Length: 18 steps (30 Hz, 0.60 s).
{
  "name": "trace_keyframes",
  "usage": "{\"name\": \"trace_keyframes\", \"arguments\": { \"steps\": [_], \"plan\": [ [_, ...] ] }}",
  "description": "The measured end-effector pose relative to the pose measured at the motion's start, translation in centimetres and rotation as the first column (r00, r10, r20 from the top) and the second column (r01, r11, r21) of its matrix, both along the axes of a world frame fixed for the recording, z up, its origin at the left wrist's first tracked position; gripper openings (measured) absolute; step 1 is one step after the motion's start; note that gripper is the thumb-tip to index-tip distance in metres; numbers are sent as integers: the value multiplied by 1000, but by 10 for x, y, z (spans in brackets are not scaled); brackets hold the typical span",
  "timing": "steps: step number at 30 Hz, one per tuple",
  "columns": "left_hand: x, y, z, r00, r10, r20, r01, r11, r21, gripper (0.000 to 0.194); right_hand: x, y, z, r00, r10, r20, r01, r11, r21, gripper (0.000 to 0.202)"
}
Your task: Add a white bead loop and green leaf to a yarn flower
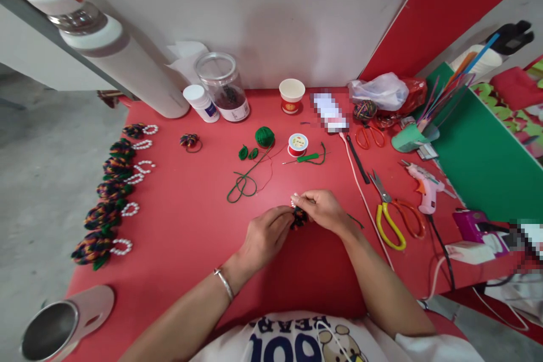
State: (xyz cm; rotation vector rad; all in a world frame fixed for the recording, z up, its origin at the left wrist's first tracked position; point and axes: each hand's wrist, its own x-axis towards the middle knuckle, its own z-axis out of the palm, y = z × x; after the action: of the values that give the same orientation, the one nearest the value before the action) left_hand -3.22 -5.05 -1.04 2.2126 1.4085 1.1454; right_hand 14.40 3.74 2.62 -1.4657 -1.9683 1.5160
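Near the front middle of the red table, my left hand (pixel 268 230) and my right hand (pixel 323 209) meet around a small dark multicoloured yarn piece (pixel 299 218). White beads show at its top, by my right fingertips. Both hands are closed on it, and the fingers hide part of it. Beyond them lie a loose green yarn strand (pixel 242 185), a green yarn ball (pixel 264 137), a red thread spool (pixel 297 145) and a green-handled hook (pixel 308 158). Several yarn pieces with bead loops (pixel 103 215) form a column at the left edge.
Scissors with yellow and orange handles (pixel 390 226) and a pink glue gun (pixel 427 189) lie right, beside a pink cable (pixel 365 198). A paper cup (pixel 292 96), a clear jar (pixel 224 90) and a white bottle (pixel 201 103) stand at the back. A metal mug (pixel 91 305) is front left.
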Motion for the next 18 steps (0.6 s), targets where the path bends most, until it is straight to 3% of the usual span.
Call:
{"name": "trace_keyframes", "arguments": {
  "steps": [4,9,14,18],
  "plan": [
    [-1,-2,-2,999,-11,-50,13,999,40,17,3,1,2,996,93,2,-93,994,51,40],
    [1,-3,0,993,-21,-115,30,997,76,17,5,1,0,992,126,16,-126,992,-18,18],
    [4,-3,2,993,-22,-119,28,999,46,16,7,0,-6,997,68,-28,-69,997,-23,28],
    [4,-3,0,1000,-12,6,13,999,-37,16,6,-2,-7,998,43,-49,-45,998,-42,36]
  ]
}}
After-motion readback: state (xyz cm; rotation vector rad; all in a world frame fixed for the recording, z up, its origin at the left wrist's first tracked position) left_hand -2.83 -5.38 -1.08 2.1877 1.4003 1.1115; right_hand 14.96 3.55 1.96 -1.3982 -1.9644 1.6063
